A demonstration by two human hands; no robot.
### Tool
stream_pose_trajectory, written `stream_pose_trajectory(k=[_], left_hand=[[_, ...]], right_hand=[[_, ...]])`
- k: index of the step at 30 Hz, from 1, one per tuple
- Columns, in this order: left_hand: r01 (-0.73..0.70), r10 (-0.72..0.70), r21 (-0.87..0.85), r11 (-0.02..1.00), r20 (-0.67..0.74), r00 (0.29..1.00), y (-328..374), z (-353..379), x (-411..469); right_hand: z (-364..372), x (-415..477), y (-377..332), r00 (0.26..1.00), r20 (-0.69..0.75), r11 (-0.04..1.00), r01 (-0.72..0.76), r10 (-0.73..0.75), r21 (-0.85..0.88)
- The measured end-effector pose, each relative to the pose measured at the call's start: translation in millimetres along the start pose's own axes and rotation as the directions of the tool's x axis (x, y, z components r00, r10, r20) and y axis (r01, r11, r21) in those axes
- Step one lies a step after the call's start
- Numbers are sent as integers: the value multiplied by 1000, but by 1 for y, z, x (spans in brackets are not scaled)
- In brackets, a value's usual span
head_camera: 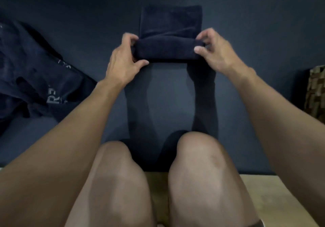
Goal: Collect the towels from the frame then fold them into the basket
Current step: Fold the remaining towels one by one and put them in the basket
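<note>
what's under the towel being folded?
The towel lies on the dark mat, visible all round it. The left hand and right hand hold its folded near end. Anything directly beneath is covered.

A dark blue mat lies open beyond the dark towel at its middle and to the towel's right. The left hand and right hand grip the two ends of the towel's rolled near edge, blocking both sides. Between the forearms, bare mat runs back to two knees. A heap of dark cloth fills the left side. A woven basket stands at the right edge, well apart from the towel.
</note>
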State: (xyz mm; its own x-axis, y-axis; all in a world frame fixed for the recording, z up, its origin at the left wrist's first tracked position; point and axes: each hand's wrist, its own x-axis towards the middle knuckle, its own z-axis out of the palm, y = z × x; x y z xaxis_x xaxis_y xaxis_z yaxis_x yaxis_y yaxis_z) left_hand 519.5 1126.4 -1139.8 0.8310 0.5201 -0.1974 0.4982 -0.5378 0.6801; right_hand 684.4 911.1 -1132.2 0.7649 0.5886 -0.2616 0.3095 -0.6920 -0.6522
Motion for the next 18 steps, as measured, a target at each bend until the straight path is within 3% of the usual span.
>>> stream_pose_trajectory(k=[3, 6, 12, 16, 18], left_hand=[[-127, 132, 53, 990, -97, 986, -2, 9, -5], [-201, 204, 34, 979, -154, 967, 0, 13, -1], [-12, 8, -153, 988, -30, 1000, 1, -1, 22], [71, -71, -323, 944, 12, 997, 3, -5, 37], [129, -137, -354, 926, 4, 991, 9, -2, 45]], right_hand=[[7, -4, -1, 997, -71, 997, -17, 23, 77], [11, -7, 2, 991, -130, 999, 32, -31, 9], [17, -17, 7, 988, -69, 989, 131, -136, -66], [9, 0, 2, 1000, -26, 988, 20, -17, 151], [7, 14, -1, 999, -12, 984, -50, 53, 174]])
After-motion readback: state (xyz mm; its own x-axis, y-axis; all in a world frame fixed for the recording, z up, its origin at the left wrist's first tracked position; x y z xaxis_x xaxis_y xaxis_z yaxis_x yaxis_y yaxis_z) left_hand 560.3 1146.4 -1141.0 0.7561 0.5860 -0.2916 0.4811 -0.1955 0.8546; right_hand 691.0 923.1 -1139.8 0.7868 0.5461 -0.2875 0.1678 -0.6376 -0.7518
